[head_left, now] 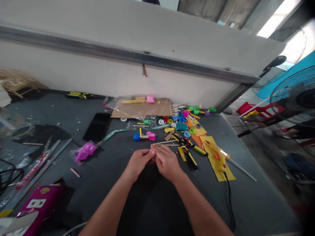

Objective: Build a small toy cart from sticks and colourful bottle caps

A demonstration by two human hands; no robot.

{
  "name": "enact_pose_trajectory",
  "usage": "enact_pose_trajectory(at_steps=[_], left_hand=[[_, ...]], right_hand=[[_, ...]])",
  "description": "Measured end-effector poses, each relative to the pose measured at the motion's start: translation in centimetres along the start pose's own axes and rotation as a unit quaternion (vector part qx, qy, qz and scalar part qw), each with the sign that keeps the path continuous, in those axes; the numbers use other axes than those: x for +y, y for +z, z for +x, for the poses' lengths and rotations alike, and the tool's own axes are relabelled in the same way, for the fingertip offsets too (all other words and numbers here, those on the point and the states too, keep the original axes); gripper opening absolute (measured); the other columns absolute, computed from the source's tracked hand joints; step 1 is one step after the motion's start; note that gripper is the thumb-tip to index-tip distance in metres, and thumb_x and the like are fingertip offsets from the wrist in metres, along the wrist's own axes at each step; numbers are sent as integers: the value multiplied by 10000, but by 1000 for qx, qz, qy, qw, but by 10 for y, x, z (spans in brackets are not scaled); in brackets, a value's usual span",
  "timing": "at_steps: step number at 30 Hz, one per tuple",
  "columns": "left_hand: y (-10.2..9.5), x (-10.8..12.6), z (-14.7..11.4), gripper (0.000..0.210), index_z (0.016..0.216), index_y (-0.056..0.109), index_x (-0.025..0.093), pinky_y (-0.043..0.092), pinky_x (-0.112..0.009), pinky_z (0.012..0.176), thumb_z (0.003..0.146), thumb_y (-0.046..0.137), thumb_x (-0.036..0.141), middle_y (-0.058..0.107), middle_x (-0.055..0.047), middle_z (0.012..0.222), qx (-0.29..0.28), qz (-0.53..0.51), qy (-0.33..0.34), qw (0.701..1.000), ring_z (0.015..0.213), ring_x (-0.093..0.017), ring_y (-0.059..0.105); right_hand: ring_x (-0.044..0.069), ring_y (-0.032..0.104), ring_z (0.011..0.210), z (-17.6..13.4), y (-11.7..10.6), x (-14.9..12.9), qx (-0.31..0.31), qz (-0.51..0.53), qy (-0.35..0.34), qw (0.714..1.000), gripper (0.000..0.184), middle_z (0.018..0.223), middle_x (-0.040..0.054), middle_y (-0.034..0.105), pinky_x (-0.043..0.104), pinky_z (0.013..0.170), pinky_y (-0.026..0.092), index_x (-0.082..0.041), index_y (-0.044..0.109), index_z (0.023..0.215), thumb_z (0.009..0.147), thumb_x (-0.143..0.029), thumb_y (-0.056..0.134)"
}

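Small pink piece (151,150) — sitting between my hands' fingertips; left hand (138,163) pinching it, nearly closed; right hand (168,164) curling over, its hold hidden — thin wooden sticks (165,142) lying crosswise just beyond.

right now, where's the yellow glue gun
The yellow glue gun is at the right of the head view, lying on a yellow sheet on the dark table, just right of the black-and-yellow pliers.
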State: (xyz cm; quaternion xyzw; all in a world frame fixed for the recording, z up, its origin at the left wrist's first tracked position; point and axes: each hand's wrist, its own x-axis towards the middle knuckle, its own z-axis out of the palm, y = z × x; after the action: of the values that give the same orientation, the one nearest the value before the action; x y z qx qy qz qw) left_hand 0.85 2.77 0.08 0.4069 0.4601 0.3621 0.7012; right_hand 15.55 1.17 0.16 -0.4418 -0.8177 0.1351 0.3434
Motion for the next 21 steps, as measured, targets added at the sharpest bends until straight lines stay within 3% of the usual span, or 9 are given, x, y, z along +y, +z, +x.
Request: enact_pose_trajectory(at_steps=[6,11,16,21], left_hand=[[0,2,-2,282,751,707,138,486,-277,728,694,666,411,682,-25,667,-23,-32,-23,999,641,-131,611],[-2,2,-5,322,839,704,131,498,-320,772,743,621,427,712,-84,763,-82,-51,-59,994,727,-166,649],[-3,1,-3,285,779,691,132,500,-281,740,720,656,409,700,-59,720,-33,-71,-48,996,686,-135,636],[-3,2,-1,238,729,692,129,495,-255,733,661,719,355,681,-24,670,-8,-65,-32,997,636,-106,608]], right_hand=[[188,573,1021,-3,1,4,27,142,78,986,342,1094,44,647,356,892,460,-261,574,1169,836,-193,541],[180,608,865,-1,-1,6,58,158,113,979,195,892,26,692,330,794,475,-261,672,960,800,-179,597],[186,611,866,0,-2,4,82,156,126,976,125,881,26,691,335,810,467,-250,677,891,773,-221,646],[191,614,905,-1,-1,6,84,165,113,976,181,929,31,693,343,829,469,-248,676,918,738,-239,692]])
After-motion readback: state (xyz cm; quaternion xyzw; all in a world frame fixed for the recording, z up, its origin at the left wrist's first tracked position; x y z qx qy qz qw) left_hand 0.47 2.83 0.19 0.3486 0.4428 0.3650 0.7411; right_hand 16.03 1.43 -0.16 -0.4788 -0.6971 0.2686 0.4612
